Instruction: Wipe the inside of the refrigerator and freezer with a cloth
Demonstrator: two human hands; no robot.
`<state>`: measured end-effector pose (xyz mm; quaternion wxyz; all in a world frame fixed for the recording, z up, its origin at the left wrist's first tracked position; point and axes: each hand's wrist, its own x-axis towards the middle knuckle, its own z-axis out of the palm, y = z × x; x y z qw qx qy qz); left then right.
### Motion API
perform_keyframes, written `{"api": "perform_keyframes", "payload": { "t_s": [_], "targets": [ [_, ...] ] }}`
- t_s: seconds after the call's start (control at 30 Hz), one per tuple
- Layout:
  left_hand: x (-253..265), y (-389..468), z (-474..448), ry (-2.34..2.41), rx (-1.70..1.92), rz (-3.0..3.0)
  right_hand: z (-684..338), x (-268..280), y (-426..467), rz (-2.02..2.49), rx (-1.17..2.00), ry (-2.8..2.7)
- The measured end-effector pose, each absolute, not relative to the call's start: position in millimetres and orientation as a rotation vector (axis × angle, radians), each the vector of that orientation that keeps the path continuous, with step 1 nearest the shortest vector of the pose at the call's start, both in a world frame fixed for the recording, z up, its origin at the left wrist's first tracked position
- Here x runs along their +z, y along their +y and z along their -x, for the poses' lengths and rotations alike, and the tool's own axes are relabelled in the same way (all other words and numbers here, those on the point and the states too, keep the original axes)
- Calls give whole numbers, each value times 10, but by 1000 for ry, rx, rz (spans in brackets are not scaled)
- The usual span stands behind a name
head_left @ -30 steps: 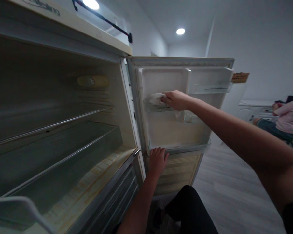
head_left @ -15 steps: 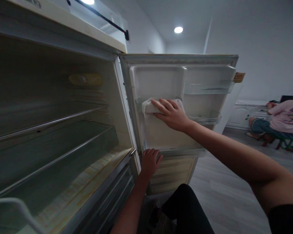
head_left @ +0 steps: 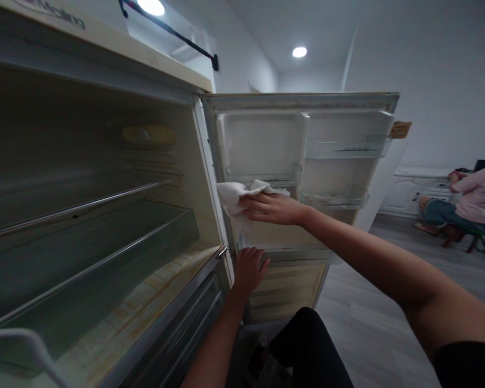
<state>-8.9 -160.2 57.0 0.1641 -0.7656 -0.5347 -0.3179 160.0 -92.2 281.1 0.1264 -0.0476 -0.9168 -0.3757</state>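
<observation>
My right hand (head_left: 272,208) presses a crumpled white cloth (head_left: 234,195) against the inner side of the open refrigerator door (head_left: 262,140), just below a clear door shelf (head_left: 262,175). The cloth bunches out past the fingertips toward the hinge side, and part of it hangs down. Low on the same door, by the hinge, my left hand (head_left: 249,268) rests at the bottom edge, its thumb apart from the fingers and no loose object in it. The upper refrigerator compartment (head_left: 105,156) stands open on the left, with stained lower edges.
Glass shelves (head_left: 117,248) with metal front edges cross the compartment. A white curved bar (head_left: 28,339) juts in at the lower left. Below is a second open door (head_left: 286,291). My knee (head_left: 307,334) is under it. A person in pink (head_left: 479,196) sits at the right.
My right hand and the cloth have slid down and toward the hinge, uncovering the clear shelf. The cloth is looser now. My left hand stays in place, while the view has shifted slightly.
</observation>
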Motion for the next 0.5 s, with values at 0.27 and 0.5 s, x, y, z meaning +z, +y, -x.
{"api": "perform_keyframes", "payload": {
  "t_s": [0.27,0.5],
  "targets": [
    [534,-1574,98,-1479,-923,2178,-1625,2692,-772,640,-755,-2642],
    [543,-1586,81,-1490,-916,2169,-1283,2396,-857,696,494,-1906]
  ]
}}
